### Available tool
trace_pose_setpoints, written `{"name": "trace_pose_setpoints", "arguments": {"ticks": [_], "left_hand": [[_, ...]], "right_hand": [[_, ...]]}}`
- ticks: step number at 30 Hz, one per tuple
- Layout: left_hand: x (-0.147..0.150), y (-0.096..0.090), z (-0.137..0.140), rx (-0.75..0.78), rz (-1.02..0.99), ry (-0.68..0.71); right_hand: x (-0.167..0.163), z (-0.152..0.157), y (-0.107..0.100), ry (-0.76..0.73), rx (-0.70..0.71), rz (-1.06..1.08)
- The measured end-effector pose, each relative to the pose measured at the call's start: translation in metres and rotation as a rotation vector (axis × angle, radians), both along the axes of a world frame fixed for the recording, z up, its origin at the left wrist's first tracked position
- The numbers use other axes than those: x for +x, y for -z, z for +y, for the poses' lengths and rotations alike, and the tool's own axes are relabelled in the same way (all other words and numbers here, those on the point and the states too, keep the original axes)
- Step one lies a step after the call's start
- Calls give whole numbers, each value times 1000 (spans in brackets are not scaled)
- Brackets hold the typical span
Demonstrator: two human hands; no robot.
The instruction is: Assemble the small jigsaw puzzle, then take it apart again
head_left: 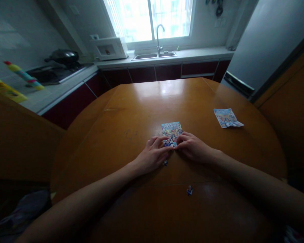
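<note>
A small jigsaw puzzle [171, 130] with a busy, many-coloured picture lies flat on the wooden table [142, 111]. At its lower left, my left hand [154, 152] grips the edge, index finger on top and thumb along the near side. My right hand [192, 146] is closed at the lower right corner, fingers bent and pressed against the puzzle. The two thumbs almost meet at the near edge; whether a separate piece is between the fingertips is hidden. One loose jigsaw piece [165, 163] lies just below my left hand. Another loose piece [190, 190] sits nearer to me.
A creased picture sheet [228, 118] lies on the table's right side. Beyond the table are a counter with a sink [154, 56], a white microwave [110, 49] and a stove with a black wok [64, 56]. A fridge [263, 44] stands at the right.
</note>
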State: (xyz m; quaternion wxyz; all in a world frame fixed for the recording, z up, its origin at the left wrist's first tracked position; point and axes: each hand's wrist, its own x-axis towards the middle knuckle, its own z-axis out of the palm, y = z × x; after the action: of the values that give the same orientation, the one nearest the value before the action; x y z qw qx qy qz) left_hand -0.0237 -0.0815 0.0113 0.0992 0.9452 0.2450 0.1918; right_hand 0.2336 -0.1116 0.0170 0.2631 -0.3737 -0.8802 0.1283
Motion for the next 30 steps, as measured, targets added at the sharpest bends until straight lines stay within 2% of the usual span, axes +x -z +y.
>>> {"name": "trace_pose_setpoints", "arguments": {"ticks": [3,8,17,30], "left_hand": [[1,-1,-1,11,9,-11],[1,-2,-2,20,21,-18],[0,-6,-2,24,83,5],[-1,-6,-3,-7,132,-10]], "right_hand": [[3,2,2,2,4,-11],[13,7,1,-20,89,-116],[15,5,-8,-61,67,-129],[17,9,-2,-5,102,-106]]}}
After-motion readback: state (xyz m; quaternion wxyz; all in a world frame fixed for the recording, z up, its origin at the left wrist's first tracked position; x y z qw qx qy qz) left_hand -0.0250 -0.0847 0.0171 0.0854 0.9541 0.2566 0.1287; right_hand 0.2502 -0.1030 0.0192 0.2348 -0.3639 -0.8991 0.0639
